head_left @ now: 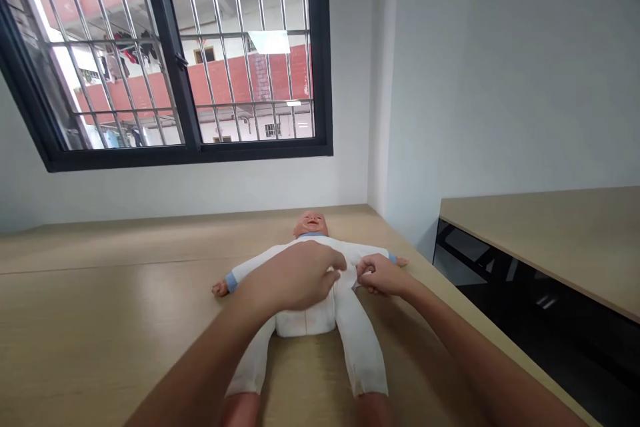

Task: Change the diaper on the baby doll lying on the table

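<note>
A baby doll (pixel 311 222) lies on its back on the wooden table, arms spread, feet toward me. It wears a white outfit (pixel 367 347) with blue cuffs and a blue collar. My right hand (pixel 381 275) pinches the white cloth at the side of the doll's waist. Over the doll's chest is my left hand (pixel 307 273), its fingers curled and thumb near the index finger; what lies between them is hard to make out. The left hand and forearm hide part of the doll's torso and one leg.
The light wooden table (pixel 125 327) reaches back to the wall beneath a dark-framed barred window (pixel 190 153). To the right, past a gap, stands another wooden table (pixel 550 233) with a dark frame below. A white wall (pixel 500 80) rises behind.
</note>
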Demonstrator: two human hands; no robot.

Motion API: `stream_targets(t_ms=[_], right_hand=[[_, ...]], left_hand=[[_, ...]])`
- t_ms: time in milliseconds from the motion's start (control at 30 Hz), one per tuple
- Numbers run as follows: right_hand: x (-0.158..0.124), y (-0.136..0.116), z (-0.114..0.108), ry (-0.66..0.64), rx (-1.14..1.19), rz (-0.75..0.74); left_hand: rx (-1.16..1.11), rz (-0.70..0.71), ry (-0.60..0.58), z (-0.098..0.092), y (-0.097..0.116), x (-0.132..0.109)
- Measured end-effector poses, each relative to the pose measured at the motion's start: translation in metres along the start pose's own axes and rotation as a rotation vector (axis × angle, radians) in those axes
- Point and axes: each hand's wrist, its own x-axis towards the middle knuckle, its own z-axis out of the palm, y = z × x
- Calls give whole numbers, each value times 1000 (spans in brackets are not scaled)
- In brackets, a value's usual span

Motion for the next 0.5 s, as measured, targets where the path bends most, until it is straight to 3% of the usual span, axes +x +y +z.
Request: stream_targets(t_ms=[167, 267, 500], right_hand=[[3, 3, -4, 66, 10, 50], [3, 2, -2, 44, 26, 66], [-1, -2, -1, -28, 30, 77]], left_hand=[[-79, 99, -34, 35, -18, 53], [-76, 77, -10, 54, -33, 74], [43, -11, -219, 47, -37, 116]])
